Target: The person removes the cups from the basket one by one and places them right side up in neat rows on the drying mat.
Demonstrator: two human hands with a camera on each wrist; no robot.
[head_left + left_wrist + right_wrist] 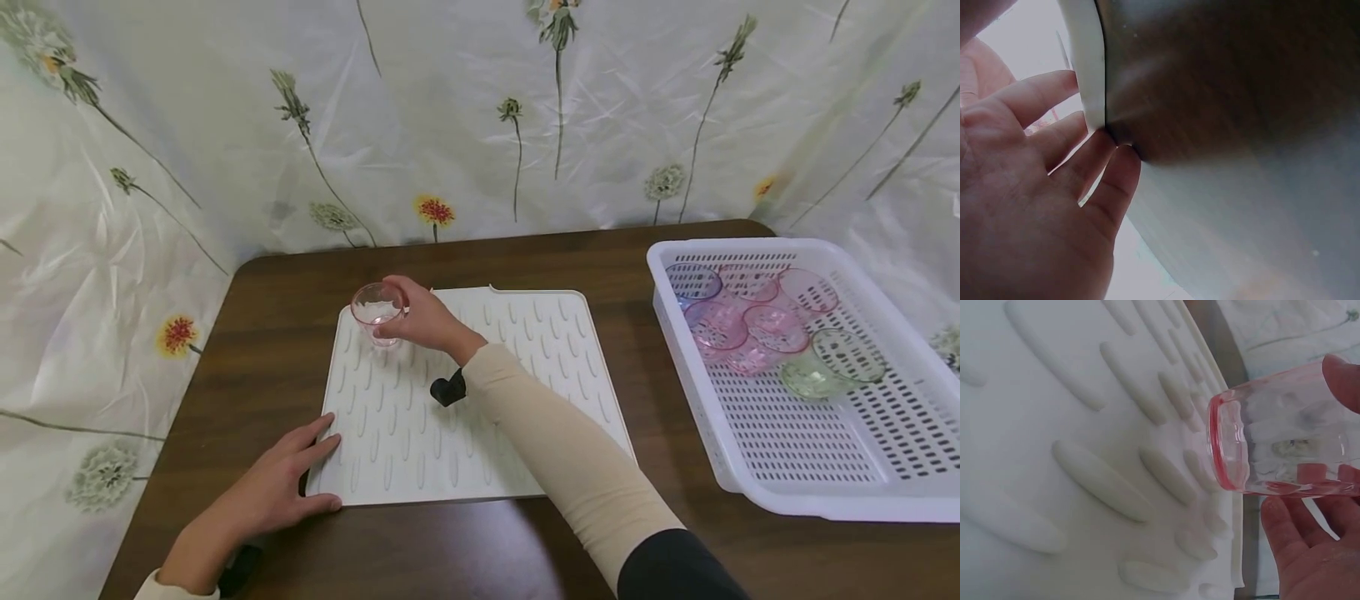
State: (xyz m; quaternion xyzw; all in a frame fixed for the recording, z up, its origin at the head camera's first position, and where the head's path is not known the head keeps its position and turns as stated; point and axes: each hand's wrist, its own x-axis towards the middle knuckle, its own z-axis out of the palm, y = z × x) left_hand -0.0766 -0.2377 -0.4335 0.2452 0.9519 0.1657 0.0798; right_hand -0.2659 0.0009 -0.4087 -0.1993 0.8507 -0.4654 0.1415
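My right hand [427,321] grips a clear, pink-tinted drinking glass [377,312] by its side, mouth upward, at the far left corner of a white ridged drying mat [420,442]. In the right wrist view the glass's thick base [1225,444] faces the mat's raised ridges; whether it touches them I cannot tell. My left hand [281,479] rests at the mat's near left edge with fingers spread. Its fingertips [1125,156] touch that edge in the left wrist view.
A white plastic basket [847,502] with slotted walls stands on the right of the brown wooden table [262,333]. Inside are a blue-rimmed glass [693,283], several pink glasses [776,329] and a tilted green glass [817,375]. A flowered sheet [465,125] hangs behind.
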